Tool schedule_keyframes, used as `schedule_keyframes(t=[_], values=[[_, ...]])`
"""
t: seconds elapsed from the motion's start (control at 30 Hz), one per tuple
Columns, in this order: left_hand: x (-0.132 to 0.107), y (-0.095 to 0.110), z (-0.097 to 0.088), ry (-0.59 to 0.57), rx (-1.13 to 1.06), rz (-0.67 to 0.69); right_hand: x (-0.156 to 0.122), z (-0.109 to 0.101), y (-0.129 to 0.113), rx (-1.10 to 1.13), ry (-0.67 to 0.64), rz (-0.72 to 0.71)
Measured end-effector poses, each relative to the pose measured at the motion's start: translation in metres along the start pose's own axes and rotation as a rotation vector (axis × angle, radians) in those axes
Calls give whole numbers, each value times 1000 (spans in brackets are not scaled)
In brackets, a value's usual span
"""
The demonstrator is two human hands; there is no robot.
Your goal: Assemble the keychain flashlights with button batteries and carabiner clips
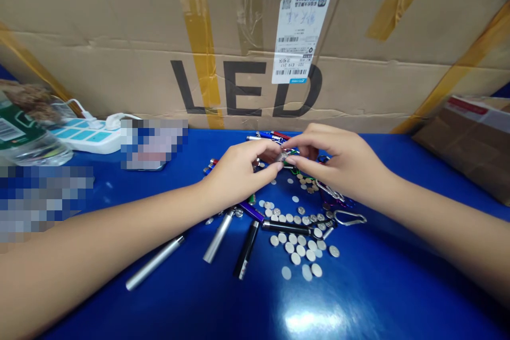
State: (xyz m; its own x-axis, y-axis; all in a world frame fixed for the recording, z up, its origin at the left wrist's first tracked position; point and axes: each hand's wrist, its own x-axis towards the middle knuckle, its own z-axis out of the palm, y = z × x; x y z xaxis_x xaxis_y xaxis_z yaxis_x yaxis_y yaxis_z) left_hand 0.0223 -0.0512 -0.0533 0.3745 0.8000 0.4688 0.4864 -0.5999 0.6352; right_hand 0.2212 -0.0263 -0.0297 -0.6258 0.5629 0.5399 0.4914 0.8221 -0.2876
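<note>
My left hand [243,172] and my right hand [338,156] meet above the table, fingertips pinched on one small silvery piece [282,156]; its kind is too small and covered to tell. Below them lie many round silver button cells [302,240], loosely spread. A purple tube [252,212], a black tube [286,227], another black tube [247,251] and a silver tube [219,237] lie nearer me, like small torch bodies. A further silver tube [155,264] rests under my left forearm. To the right is a silver carabiner [350,218].
A large cardboard box [139,26] marked LED stands across the back of the blue table [191,308]. At the left are a power strip [90,135], a plastic bottle [24,133] and blurred-out items. A smaller carton [470,143] sits at the right.
</note>
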Motion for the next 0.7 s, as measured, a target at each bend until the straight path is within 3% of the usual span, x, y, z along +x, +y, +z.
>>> schedule_keyframes(t=[0.2, 0.37, 0.47, 0.7], values=[[1, -3, 0, 0, -17, -8, 3, -14, -3, 23, -38, 96], [1, -3, -1, -5, -17, -2, 5, -23, -6, -60, -218, 0], [1, -3, -1, -1, -12, -14, 3, -22, -8, -87, -347, 18], [1, -2, -2, -8, -6, 15, 1, -18, -13, -183, -346, 106]])
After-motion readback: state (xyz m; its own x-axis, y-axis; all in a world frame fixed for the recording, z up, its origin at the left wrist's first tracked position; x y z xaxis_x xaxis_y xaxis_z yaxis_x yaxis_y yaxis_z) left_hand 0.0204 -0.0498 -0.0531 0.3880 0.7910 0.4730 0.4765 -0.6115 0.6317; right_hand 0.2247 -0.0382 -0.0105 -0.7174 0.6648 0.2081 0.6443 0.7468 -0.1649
